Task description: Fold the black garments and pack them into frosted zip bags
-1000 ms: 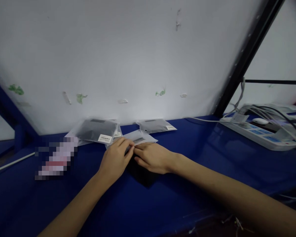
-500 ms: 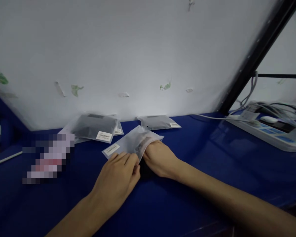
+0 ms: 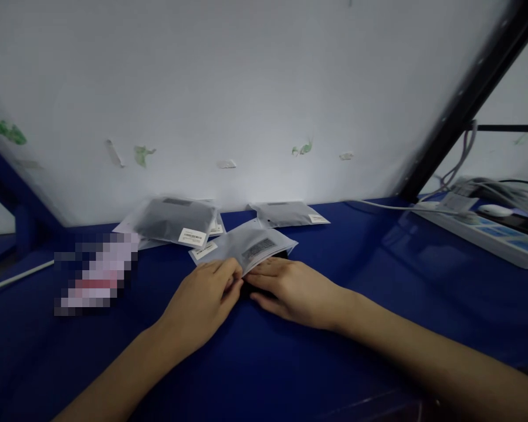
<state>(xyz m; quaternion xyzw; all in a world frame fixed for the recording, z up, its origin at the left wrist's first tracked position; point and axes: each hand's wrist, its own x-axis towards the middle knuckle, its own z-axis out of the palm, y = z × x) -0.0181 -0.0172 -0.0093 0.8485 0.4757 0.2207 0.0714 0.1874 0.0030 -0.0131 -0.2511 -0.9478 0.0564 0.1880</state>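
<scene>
A frosted plastic bag [image 3: 240, 240] with a white label lies on the blue table, its near opening raised. My left hand [image 3: 206, 299] is closed on the bag's near edge, thumb against the fingers. At the opening, my right hand [image 3: 293, 290] lies with its fingers extended on a black item [image 3: 283, 255]; the fingertips are partly hidden under the bag's edge. The item shows only in part, beneath the bag and between my hands.
Filled bags [image 3: 173, 221] with labels overlap at the back left, and another bag [image 3: 288, 214] lies behind. A pixelated packet [image 3: 101, 272] is on the left. At the right are a power strip [image 3: 497, 234] and cables.
My right hand has drawn back from inside the bag's mouth, and its fingers have straightened over the black item. The bag's upper layer has flattened somewhat. The view has shifted slightly.
</scene>
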